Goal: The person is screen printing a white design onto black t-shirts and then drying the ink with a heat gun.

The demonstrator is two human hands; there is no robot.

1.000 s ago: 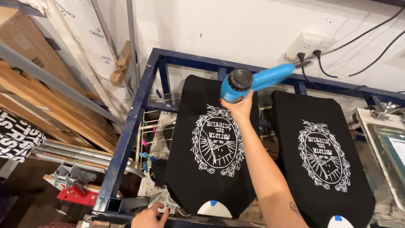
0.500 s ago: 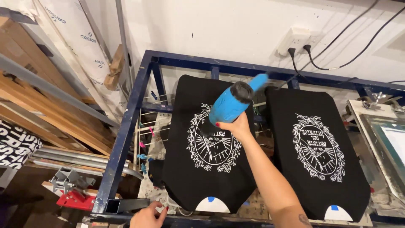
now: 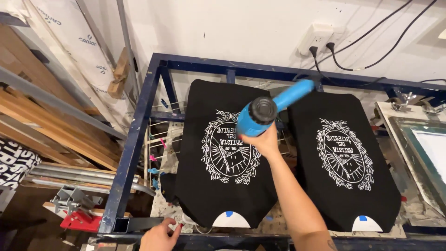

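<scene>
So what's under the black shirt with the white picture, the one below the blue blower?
A rounded white board tip with a blue tape bit pokes out from under the left black shirt. The shirt covers the rest of that board. The right hand holds the blue heat gun above it.

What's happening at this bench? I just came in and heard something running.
A person stands over a blue metal frame that carries two black printed shirts on boards. The right hand holds a blue heat gun above the left shirt, its dark round end facing the camera. The left hand rests on the frame's front rail. The right shirt lies flat alongside, untouched. A cord runs from a wall outlet behind.
</scene>
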